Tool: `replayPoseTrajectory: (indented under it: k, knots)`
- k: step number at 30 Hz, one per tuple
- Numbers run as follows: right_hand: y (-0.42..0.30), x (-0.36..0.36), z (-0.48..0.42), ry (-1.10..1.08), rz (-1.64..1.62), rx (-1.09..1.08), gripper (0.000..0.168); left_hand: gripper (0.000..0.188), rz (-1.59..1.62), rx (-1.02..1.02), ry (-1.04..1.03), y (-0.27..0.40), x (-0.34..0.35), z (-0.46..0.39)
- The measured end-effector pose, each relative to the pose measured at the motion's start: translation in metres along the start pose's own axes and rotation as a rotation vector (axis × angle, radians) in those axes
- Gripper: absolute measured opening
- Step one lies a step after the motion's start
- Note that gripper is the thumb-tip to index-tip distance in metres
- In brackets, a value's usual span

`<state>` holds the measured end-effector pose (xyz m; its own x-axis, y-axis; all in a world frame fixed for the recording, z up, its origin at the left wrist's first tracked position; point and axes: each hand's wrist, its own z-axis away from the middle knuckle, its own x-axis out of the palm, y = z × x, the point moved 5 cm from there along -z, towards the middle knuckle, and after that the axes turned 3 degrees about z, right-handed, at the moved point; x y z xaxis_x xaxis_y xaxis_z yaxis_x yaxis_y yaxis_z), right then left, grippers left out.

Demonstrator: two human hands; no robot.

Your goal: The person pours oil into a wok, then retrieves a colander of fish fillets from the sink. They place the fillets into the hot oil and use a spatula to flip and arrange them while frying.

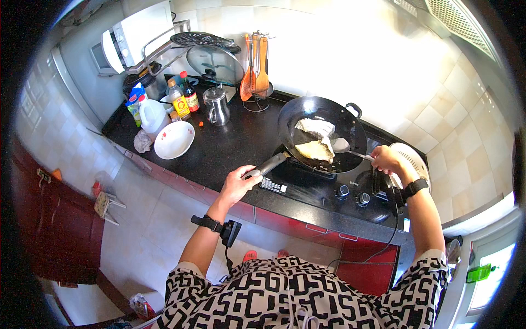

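A black wok point(345, 119) sits on the gas hob point(304, 187), its long handle point(271, 164) pointing toward me on the left. Around that handle my left hand point(240, 183) is closed. My right hand point(388, 160) grips the handle of a metal spoon point(341, 145), whose bowl reaches into the wok. Two pieces of fried food, perhaps egg, lie in the wok: a whitish one point(315, 126) toward the back and a yellower, browned one point(314, 151) nearer me. The spoon's bowl is close beside their right edges; whether it touches them I cannot tell.
Left on the black countertop point(242, 131) stand a white bowl point(174, 140), a plastic jug point(152, 115), sauce bottles point(190, 94) and a steel pot point(217, 107). Spatulas hang on a utensil rack point(255, 105) behind. A white slotted basket point(411, 160) is beside my right hand. A cable point(386, 246) trails below.
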<state>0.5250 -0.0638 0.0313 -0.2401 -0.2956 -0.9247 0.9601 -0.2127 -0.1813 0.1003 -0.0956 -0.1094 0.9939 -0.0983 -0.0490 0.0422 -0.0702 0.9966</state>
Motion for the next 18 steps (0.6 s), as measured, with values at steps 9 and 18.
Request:
replayPoseTrajectory:
  k: [9,18]
  knots:
    - [-0.014,0.025,-0.007,0.076,-0.299,-0.040,0.034,0.044,0.022,-0.015,-0.001,0.000,0.000,-0.001]
    - [0.021,0.007,-0.010,0.056,-0.601,0.039,0.025,0.045,-0.029,-0.013,-0.017,-0.001,0.000,-0.001]
